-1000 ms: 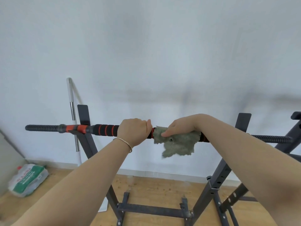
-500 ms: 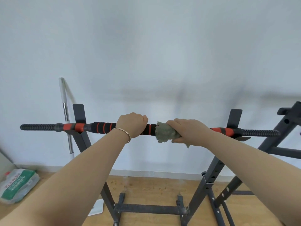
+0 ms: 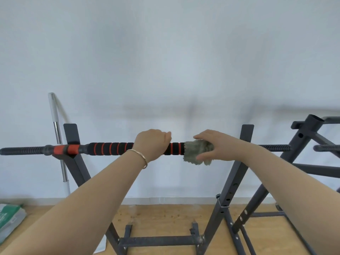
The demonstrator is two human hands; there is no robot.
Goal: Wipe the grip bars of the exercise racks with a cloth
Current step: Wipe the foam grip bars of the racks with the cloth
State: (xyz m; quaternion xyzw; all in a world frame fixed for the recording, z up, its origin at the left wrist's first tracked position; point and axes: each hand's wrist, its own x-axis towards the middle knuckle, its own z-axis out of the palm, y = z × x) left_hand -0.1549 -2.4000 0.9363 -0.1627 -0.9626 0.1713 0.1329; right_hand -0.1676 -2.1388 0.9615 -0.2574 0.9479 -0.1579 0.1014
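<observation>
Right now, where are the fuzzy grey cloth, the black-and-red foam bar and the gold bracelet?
fuzzy grey cloth (image 3: 195, 150): head view, bunched middle.
black-and-red foam bar (image 3: 110, 148): head view, padded part.
gold bracelet (image 3: 140, 155): head view, band's top.

Plain white wall (image 3: 165, 52), evenly lit, with a pale baseboard (image 3: 165, 200) at its foot above a wooden floor (image 3: 165, 219). A white-and-chrome pole (image 3: 58, 137) leans against the wall; a green-and-white bag (image 3: 9, 218) lies near the wall.
</observation>
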